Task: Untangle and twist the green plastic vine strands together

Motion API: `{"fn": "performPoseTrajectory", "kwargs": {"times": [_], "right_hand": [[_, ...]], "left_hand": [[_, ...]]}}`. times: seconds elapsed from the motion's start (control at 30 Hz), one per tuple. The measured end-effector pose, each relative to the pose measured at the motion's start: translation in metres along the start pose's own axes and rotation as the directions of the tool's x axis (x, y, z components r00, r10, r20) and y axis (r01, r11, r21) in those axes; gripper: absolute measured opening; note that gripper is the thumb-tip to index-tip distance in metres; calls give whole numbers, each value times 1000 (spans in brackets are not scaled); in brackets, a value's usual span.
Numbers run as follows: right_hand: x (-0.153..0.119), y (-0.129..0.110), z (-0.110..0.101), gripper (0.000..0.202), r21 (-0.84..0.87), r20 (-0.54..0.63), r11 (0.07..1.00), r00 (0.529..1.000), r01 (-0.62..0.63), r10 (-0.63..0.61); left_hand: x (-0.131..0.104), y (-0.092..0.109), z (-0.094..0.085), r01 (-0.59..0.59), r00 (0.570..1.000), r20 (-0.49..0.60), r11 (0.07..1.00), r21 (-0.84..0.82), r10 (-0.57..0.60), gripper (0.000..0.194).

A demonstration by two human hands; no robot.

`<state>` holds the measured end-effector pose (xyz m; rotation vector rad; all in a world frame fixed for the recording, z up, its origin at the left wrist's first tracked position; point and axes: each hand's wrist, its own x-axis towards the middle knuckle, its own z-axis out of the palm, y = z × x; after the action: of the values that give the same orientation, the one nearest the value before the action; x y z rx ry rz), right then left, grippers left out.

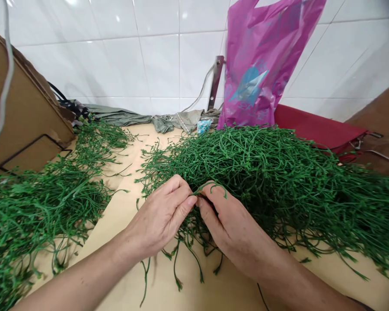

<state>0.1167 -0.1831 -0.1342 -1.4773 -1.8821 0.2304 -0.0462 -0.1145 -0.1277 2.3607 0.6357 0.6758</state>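
Observation:
Both hands meet in the middle of the view, thumbs and fingers pinched nearly tip to tip. My left hand [164, 214] is closed on a thin green stem piece [210, 185] near its end. Opposite it, my right hand [233, 220] pinches the same piece, whose curled, branching tips lie over the index finger. Behind and to the right of the hands spreads a large heap of green stems [262, 155], with some loose stems hanging below the fingers.
Another pile of green stems [48, 203] lies left on the tan surface [116, 220]. A pink plastic bag [256, 60] stands against the tiled wall, beside a red folder-like item [317, 127]. Cardboard [22, 103] rises at left; gray cloth [116, 115] lies along the wall.

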Motion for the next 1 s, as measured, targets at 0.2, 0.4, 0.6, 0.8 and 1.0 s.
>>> {"fn": "performPoseTrajectory", "kwargs": {"times": [0.2,0.4,0.6,0.8,1.0], "right_hand": [[1,-6,-8,28,-59,94,993,991,98,-92],[4,-13,-18,36,532,403,804,915,-265,35],[4,3,-22,42,812,372,496,928,-309,-31],[11,9,-31,40,512,304,839,952,-185,25],[10,8,-23,12,219,8,967,991,130,-136]], "left_hand": [[3,-2,-4,90,996,21,974,-210,-87,39],[-3,-2,-11,274,961,181,821,-502,-210,38],[-3,5,-16,301,953,207,630,-717,-220,32],[7,-1,-14,170,916,-23,440,-882,-400,38],[8,-10,-9,209,835,-94,470,-858,-542,21]]}}
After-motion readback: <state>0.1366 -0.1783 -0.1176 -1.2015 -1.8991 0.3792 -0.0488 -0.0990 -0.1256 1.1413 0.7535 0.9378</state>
